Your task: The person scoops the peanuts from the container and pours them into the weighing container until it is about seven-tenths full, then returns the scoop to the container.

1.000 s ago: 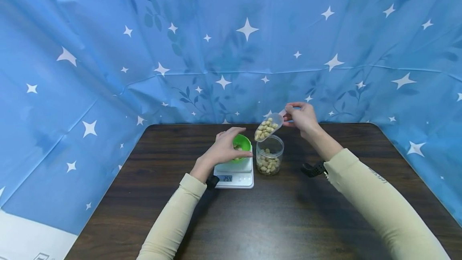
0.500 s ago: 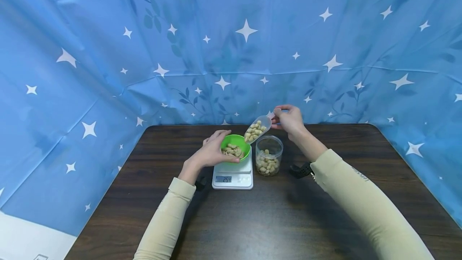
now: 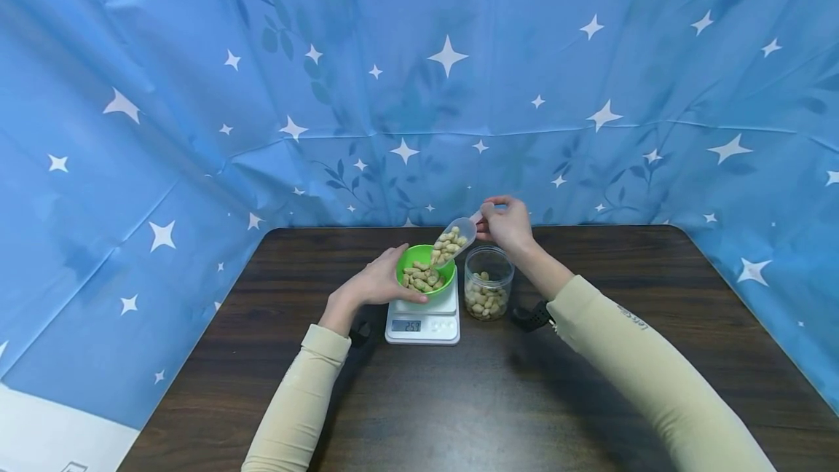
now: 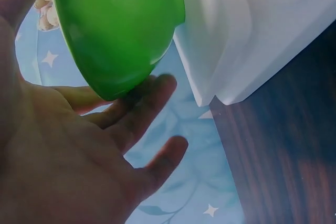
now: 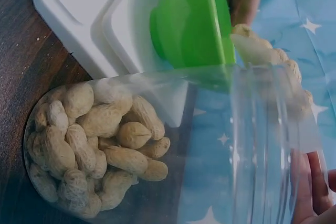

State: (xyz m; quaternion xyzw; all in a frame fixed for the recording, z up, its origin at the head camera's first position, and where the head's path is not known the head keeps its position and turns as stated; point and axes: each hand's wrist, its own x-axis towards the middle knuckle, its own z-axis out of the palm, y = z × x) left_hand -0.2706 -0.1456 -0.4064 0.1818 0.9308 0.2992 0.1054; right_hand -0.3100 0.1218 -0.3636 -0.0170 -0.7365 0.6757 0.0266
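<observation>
Above green bowl (image 3: pixel 426 275): right hand (image 3: pixel 505 226) tilts peanut scoop (image 3: pixel 452 240); left hand (image 3: pixel 375 284) steadies bowl.

Clear plastic scoop (image 3: pixel 454 236), loaded with unshelled peanuts (image 3: pixel 448 245), tilted mouth-down over far-right rim of green bowl (image 3: pixel 427 274). Right hand (image 3: pixel 506 223) pinches scoop handle. Bowl: round, bright green, upright, holds a layer of peanuts, sits on white digital scale (image 3: pixel 423 320), display lit. Left hand (image 3: pixel 375 284) cups bowl's left side, fingers against its wall. Clear jar (image 3: pixel 488 283), open, upright, part full of peanuts, just right of scale on table (image 3: pixel 459 399).
</observation>
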